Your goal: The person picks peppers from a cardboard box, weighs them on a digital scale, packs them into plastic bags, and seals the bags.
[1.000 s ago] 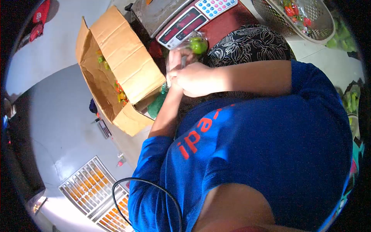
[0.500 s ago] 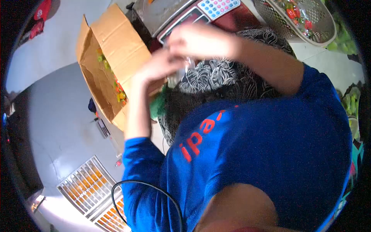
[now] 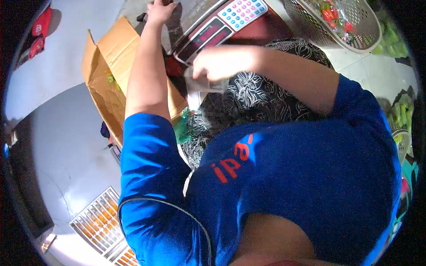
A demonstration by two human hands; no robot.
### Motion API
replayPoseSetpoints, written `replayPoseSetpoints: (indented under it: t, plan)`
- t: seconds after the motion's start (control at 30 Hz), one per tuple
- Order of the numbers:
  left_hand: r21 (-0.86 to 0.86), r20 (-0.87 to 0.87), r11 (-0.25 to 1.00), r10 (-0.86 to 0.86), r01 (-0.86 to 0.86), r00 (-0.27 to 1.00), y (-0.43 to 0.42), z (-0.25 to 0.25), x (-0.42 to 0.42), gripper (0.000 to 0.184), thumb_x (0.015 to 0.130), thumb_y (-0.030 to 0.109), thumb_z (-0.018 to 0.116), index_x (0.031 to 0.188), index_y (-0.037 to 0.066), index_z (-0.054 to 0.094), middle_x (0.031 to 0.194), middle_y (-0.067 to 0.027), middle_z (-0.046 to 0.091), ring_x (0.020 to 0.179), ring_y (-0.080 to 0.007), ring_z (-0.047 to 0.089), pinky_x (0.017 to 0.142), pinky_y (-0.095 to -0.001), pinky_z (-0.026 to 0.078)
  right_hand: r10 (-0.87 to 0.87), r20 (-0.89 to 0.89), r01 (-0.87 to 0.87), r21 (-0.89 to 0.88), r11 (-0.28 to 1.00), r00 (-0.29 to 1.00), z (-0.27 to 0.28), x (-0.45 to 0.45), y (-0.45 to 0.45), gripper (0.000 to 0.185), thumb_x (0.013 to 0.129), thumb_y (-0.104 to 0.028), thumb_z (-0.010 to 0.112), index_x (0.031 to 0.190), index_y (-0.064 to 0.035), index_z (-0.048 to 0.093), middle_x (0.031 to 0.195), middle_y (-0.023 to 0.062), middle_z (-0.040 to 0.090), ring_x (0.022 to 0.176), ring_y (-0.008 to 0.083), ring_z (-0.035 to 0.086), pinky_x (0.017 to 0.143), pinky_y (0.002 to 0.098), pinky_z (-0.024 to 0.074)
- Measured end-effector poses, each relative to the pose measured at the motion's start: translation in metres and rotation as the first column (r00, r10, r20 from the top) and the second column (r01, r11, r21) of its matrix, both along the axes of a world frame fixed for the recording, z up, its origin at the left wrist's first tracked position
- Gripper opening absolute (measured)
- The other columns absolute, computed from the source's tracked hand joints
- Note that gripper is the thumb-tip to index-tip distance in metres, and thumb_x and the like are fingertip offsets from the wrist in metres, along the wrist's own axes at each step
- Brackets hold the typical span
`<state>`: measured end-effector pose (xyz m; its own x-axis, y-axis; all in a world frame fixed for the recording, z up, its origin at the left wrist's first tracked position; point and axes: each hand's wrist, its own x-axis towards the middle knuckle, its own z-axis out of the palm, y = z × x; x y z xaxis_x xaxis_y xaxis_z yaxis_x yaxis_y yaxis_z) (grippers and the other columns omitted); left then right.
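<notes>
My left hand [image 3: 161,11] reaches over the metal platter [image 3: 191,14] of a red scale [image 3: 270,24] at the top, its fingers apart and partly cut off by the frame's edge. Close below the scale's display [image 3: 206,39], my right hand [image 3: 224,64] is closed, slightly blurred, with a clear plastic bag [image 3: 206,85] at its fingers. The bag hangs over the black-and-white patterned cloth [image 3: 262,91] on my lap. An open cardboard box [image 3: 116,44] stands left of the scale, with green and yellow peppers [image 3: 113,80] partly visible inside, behind my left forearm.
A beige perforated basket [image 3: 366,42] holds bagged red peppers [image 3: 330,15] at the upper right. Green vegetables [image 3: 403,113] lie at the right edge. Something green and mesh-like [image 3: 182,128] is beside my lap. A white grille [image 3: 100,221] is at the lower left.
My hands have separated. My left hand has moved up over the platter, while my right hand stays near the display. The green pepper seen in a clear bag a second ago is out of sight.
</notes>
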<state>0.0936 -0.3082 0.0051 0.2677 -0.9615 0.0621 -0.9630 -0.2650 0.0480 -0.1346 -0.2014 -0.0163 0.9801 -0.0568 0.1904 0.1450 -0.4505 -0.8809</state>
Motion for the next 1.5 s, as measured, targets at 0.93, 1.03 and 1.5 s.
replayPoseSetpoints:
  t: [0.93,1.03,1.5]
  plan:
    - [-0.246,-0.429,0.957,-0.248,0.152,0.869,0.232,-0.035,-0.114,0.036,0.075,0.008,0.059,0.109,0.001,0.049,0.101,-0.0195,0.055,0.098,-0.0329,0.055,0.082,-0.0377,0.045,-0.493,0.291,0.435,0.243,0.867,0.820,0.016,-0.008,0.034,0.044,0.070,0.003,0.050,0.113,0.0055,0.053,0.116,0.0193,0.053,0.108,0.0281,0.053,0.095,0.0318,0.0407]
    - [-0.237,-0.439,0.961,-0.235,0.141,0.867,0.242,-0.051,-0.111,0.037,0.075,0.008,0.060,0.110,0.001,0.050,0.098,-0.0172,0.057,0.094,-0.0303,0.056,0.081,-0.0368,0.046,-0.427,0.372,0.434,0.069,0.898,0.824,0.021,-0.014,0.074,0.046,0.066,0.006,0.045,0.111,0.0029,0.055,0.115,0.0167,0.054,0.109,0.0298,0.051,0.095,0.0359,0.0387]
    - [-0.182,-0.651,0.964,0.027,-0.191,0.759,0.249,0.014,-0.105,0.032,0.077,0.012,0.064,0.106,0.001,0.056,0.081,-0.0115,0.063,0.072,-0.0196,0.061,0.066,-0.0311,0.049,-0.354,-0.009,0.333,-0.322,0.886,0.935,0.012,-0.024,0.059,0.011,0.071,-0.002,0.052,0.076,0.0045,0.059,0.086,0.0204,0.058,0.069,0.0347,0.061,0.062,0.0399,0.0501]
